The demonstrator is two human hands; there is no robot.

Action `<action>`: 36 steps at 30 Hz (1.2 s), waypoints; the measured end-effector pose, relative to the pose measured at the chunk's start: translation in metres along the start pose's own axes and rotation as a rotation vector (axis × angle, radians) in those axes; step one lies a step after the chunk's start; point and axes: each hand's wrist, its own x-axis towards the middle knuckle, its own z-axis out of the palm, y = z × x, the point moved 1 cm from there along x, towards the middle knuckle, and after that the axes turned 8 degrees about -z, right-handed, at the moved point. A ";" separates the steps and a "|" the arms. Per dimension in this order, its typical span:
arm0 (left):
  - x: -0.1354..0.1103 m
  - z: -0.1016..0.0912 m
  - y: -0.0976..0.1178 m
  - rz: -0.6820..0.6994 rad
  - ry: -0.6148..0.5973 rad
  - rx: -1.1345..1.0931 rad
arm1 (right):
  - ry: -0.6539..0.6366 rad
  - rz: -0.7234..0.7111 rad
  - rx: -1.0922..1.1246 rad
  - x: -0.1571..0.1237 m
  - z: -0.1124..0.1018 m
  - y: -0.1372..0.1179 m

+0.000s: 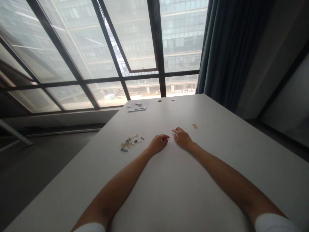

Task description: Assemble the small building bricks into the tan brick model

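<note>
My left hand (158, 143) rests on the white table (178, 180) with its fingers curled and their tips drawn together. Whatever it holds, if anything, is too small to make out. Just to its right, a small gap away, is my right hand (182, 138), its index finger stretched out and its thumb apart, with nothing visible between them. Left of my left hand lies a loose pile of small tan, grey and black building-block pieces (129, 141). Beyond my right hand, a flat tan piece (194, 126) lies by itself.
White papers (138, 105) with small items on them lie at the table's far left corner. A dark round spot (159, 101) and a small item (173, 100) are near the far edge. Windows stand behind the table, with a dark blue curtain (224, 54) at right.
</note>
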 end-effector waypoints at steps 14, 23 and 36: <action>-0.003 -0.005 0.007 0.012 -0.043 0.064 | -0.070 -0.035 0.034 -0.008 0.008 0.010; -0.003 -0.003 0.004 0.016 -0.036 0.059 | 0.151 0.192 0.097 0.001 -0.006 0.040; -0.002 0.000 0.002 0.020 -0.042 0.046 | 0.314 0.538 0.001 -0.041 -0.026 0.173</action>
